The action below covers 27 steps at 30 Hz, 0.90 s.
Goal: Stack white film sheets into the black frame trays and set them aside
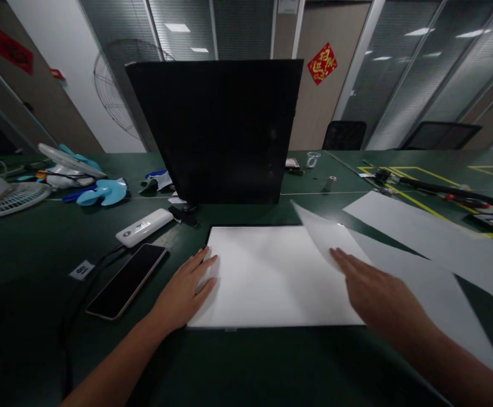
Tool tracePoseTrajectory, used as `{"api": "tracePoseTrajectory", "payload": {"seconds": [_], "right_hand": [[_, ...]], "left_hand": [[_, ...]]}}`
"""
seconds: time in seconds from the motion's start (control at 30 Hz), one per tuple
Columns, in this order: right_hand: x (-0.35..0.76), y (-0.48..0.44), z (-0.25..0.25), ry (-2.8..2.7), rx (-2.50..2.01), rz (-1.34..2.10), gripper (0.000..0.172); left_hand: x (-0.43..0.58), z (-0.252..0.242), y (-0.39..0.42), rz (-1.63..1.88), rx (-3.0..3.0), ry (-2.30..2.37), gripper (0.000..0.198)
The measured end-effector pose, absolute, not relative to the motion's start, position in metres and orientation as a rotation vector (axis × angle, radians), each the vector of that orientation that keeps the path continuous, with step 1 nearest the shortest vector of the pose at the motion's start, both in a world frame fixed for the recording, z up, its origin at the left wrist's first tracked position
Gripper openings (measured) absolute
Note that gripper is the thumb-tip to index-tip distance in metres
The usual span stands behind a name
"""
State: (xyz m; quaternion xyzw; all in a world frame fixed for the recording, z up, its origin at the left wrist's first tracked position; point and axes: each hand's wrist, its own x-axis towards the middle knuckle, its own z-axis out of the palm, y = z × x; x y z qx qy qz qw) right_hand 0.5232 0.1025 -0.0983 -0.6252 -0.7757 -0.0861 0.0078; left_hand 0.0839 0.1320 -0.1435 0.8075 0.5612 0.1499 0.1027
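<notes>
A white rectangular board or sheet (267, 277) with a thin dark line along its far edge lies flat on the dark green table in front of me. My left hand (189, 288) rests on its left edge, fingers spread. At the right side, a thin sheet of paper (316, 229) is lifted and curved, its far corner raised. My right hand (377, 288) has its fingertips on this sheet's left edge; the thumb is hidden. Under and beyond my right forearm lies another white sheet (432, 288), and a further sheet (424, 232) lies behind it.
A black monitor-like panel (225, 130) stands behind the board. To the left lie a phone (127, 281), a white device (144, 227) with a black cable, and blue fan blades (104, 192). A small cylinder (330, 183) and a dark rod (449, 187) are farther right.
</notes>
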Motion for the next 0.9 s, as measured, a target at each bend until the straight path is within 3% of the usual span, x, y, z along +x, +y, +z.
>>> {"api": "tracePoseTrajectory", "payload": {"seconds": [0.1, 0.2, 0.47, 0.57, 0.67, 0.8, 0.9], "right_hand": [[0.475, 0.087, -0.113, -2.651, -1.528, -0.211, 0.062], [0.443, 0.086, -0.123, -2.740, -1.387, -0.094, 0.053], [0.419, 0.100, -0.099, -2.835, -1.188, 0.343, 0.069], [0.464, 0.137, -0.093, -2.676, -1.377, 0.272, 0.064], [0.546, 0.189, -0.095, -2.285, -1.859, -0.086, 0.060], [0.658, 0.230, -0.110, -1.844, -2.307, -0.206, 0.082], [0.708, 0.234, -0.128, -1.687, -2.522, -0.129, 0.087]], "left_hand": [[0.081, -0.146, 0.132, 0.469, 2.374, 1.633, 0.063], [0.077, -0.149, 0.132, 0.511, 2.357, 1.606, 0.066], [0.076, -0.147, 0.133, 0.416, 2.406, 1.639, 0.083], [0.075, -0.143, 0.132, 0.382, 2.425, 1.625, 0.072], [0.075, -0.142, 0.132, 0.353, 2.410, 1.622, 0.069], [0.075, -0.144, 0.132, 0.385, 2.432, 1.597, 0.068], [0.076, -0.144, 0.131, 0.378, 2.418, 1.617, 0.068]]}}
